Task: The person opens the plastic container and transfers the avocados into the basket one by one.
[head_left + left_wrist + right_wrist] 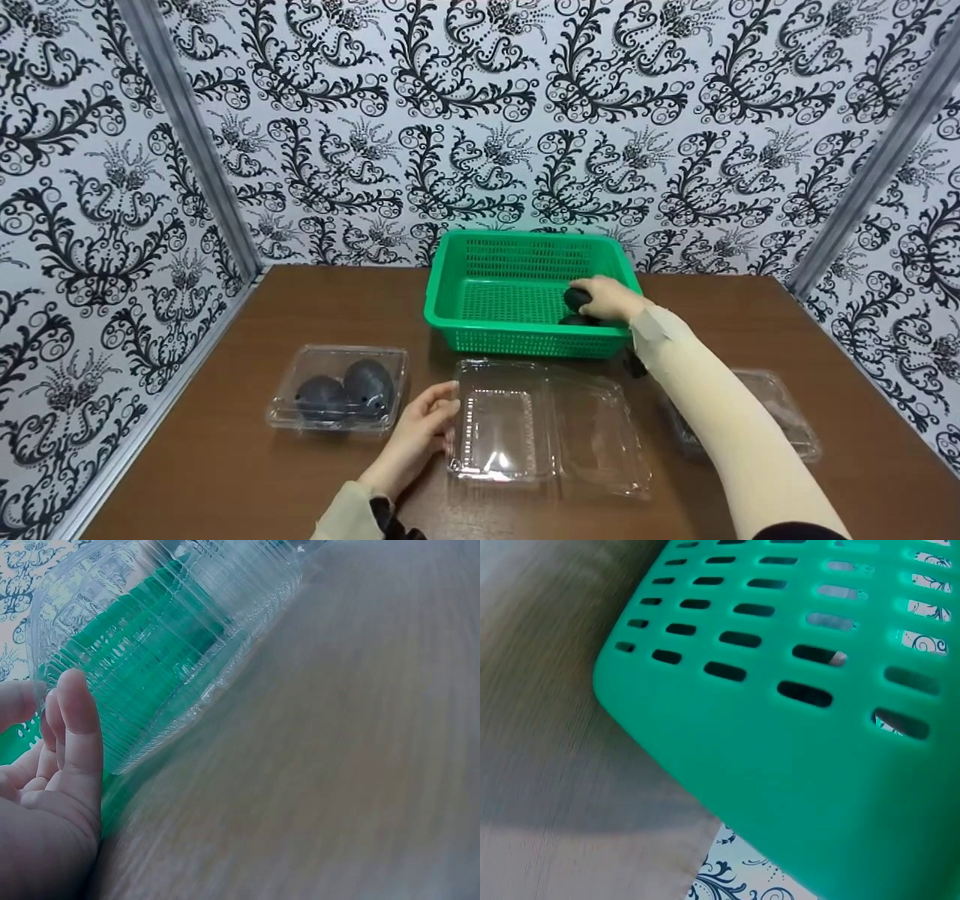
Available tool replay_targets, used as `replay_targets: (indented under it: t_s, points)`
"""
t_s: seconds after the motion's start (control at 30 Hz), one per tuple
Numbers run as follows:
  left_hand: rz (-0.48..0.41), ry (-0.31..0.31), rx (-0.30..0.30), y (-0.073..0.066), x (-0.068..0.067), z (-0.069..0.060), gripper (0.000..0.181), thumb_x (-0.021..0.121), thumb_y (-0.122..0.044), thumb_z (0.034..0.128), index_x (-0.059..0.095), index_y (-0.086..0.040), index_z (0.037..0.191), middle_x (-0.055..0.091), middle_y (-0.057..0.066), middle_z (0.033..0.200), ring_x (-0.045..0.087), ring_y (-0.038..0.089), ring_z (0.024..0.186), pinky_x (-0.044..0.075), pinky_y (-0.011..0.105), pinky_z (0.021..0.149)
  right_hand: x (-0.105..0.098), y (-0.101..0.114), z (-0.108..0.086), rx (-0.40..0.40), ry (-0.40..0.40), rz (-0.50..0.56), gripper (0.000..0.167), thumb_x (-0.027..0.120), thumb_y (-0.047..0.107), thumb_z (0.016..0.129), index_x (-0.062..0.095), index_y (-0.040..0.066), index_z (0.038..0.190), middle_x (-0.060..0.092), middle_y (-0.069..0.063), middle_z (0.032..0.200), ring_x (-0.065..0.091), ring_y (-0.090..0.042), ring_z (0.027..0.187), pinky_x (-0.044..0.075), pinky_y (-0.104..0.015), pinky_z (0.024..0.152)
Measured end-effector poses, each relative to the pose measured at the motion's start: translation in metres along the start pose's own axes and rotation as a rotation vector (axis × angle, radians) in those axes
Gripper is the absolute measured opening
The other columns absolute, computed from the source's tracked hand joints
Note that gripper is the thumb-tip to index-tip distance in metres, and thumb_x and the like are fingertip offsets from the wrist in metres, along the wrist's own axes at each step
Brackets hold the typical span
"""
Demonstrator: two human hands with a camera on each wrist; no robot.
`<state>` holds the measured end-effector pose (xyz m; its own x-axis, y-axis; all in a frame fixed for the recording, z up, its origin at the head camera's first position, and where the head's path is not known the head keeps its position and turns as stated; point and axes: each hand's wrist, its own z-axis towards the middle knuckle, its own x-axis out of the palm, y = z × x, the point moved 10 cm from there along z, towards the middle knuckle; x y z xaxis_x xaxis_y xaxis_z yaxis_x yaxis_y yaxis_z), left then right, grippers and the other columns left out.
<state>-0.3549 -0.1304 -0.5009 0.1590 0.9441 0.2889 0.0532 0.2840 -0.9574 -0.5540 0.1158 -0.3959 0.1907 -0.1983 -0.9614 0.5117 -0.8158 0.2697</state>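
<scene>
My right hand [611, 298] reaches into the green basket [517, 341] and grips a dark avocado [577, 298]. Below it, another dark avocado [576, 319] lies in the basket, partly hidden by the rim. At the near side of the basket, a clear plastic clamshell container [499, 427] lies open on the table. My left hand [420, 427] pinches its left edge between thumb and fingers [79, 705]. In the right wrist view the basket wall [727, 735] hides the hand and the avocado.
A closed clear clamshell [337, 352] with two avocados [367, 386] stands on the left of the brown table [225, 480]. Another clear clamshell [780, 412] sits at the right, partly behind my right forearm; its contents are unclear. Patterned walls [495, 150] enclose the table.
</scene>
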Motion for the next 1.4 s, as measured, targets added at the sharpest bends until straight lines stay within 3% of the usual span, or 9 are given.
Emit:
replay_targets:
  t_s: [0.23, 0.57, 0.9, 1.13, 1.4]
  points:
    - [-0.003, 0.003, -0.004, -0.001, 0.0, -0.001, 0.054, 0.06, -0.013, 0.0948, 0.037, 0.007, 0.14, 0.053, 0.004, 0.088, 0.048, 0.007, 0.059, 0.046, 0.019, 0.048, 0.009, 0.0, 0.0, 0.03, 0.05, 0.004, 0.053, 0.053, 0.0, 0.09, 0.042, -0.004, 0.142, 0.044, -0.031, 0.138, 0.039, -0.045, 0.128, 0.034, -0.056, 0.105]
    - [-0.007, 0.017, -0.004, -0.005, 0.006, 0.001, 0.05, 0.056, -0.009, 0.0957, 0.037, 0.006, 0.139, 0.052, 0.003, 0.089, 0.048, 0.008, 0.058, 0.046, 0.019, 0.049, 0.005, -0.002, -0.005, 0.025, 0.04, 0.005, 0.051, 0.042, -0.006, 0.088, 0.048, -0.005, 0.138, 0.048, -0.029, 0.136, 0.043, -0.045, 0.126, 0.035, -0.055, 0.105]
    - [-0.01, 0.016, 0.004, -0.007, 0.005, 0.003, 0.053, 0.059, -0.011, 0.0952, 0.036, 0.008, 0.139, 0.051, 0.005, 0.092, 0.048, 0.008, 0.058, 0.044, 0.018, 0.048, -0.009, 0.007, -0.014, 0.028, 0.025, 0.029, 0.041, 0.046, 0.007, 0.098, 0.049, -0.004, 0.138, 0.048, -0.026, 0.138, 0.04, -0.044, 0.129, 0.032, -0.055, 0.108]
    - [-0.005, 0.004, -0.002, -0.003, 0.002, 0.0, 0.054, 0.059, -0.011, 0.0948, 0.036, 0.008, 0.139, 0.052, 0.005, 0.091, 0.048, 0.008, 0.058, 0.046, 0.019, 0.048, -0.016, 0.027, -0.023, -0.006, 0.023, 0.058, 0.041, 0.044, 0.012, 0.101, 0.048, -0.001, 0.139, 0.047, -0.024, 0.14, 0.04, -0.042, 0.13, 0.033, -0.054, 0.108]
    - [-0.012, -0.001, -0.014, 0.001, -0.001, -0.001, 0.055, 0.06, -0.012, 0.0945, 0.036, 0.006, 0.14, 0.052, 0.004, 0.091, 0.049, 0.008, 0.059, 0.047, 0.019, 0.049, -0.035, 0.049, -0.051, -0.053, -0.016, 0.185, 0.046, 0.049, 0.026, 0.102, 0.047, 0.003, 0.141, 0.042, -0.022, 0.144, 0.038, -0.041, 0.132, 0.031, -0.056, 0.108]
